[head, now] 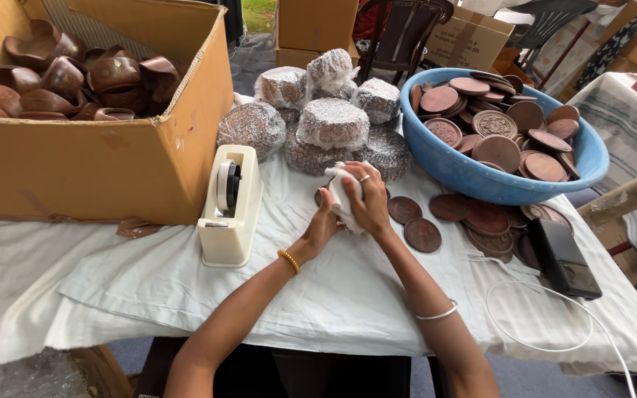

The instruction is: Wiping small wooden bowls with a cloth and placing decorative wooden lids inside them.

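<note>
Your right hand (369,193) has its fingers curled over the top of a white wrap (342,197), pressing it down; your left hand (324,225) cups it from below and behind, thumb and fingers closed against the same bundle. What sits inside the wrap is hidden, so I cannot tell its shape. You hold it just above the table (348,295), near the middle, in front of the wrapped stacks (332,125).

The risk, as I judge it, is the wrap slipping loose if either hand eases off, since both hold it together. A dropped bundle would land on the loose discs (414,221) just right of your hands.

Room is tight sideways. The tape dispenser (230,206) stands close on your left, with the cardboard box (97,162) of bowls behind it. The blue basin (481,173) of discs crowds the right far side, and a dark device (563,258) with its white cable (540,295) lies toward the right edge; a sweeping elbow could snag that cable. The open stretch is the near edge, between your forearms.
</note>
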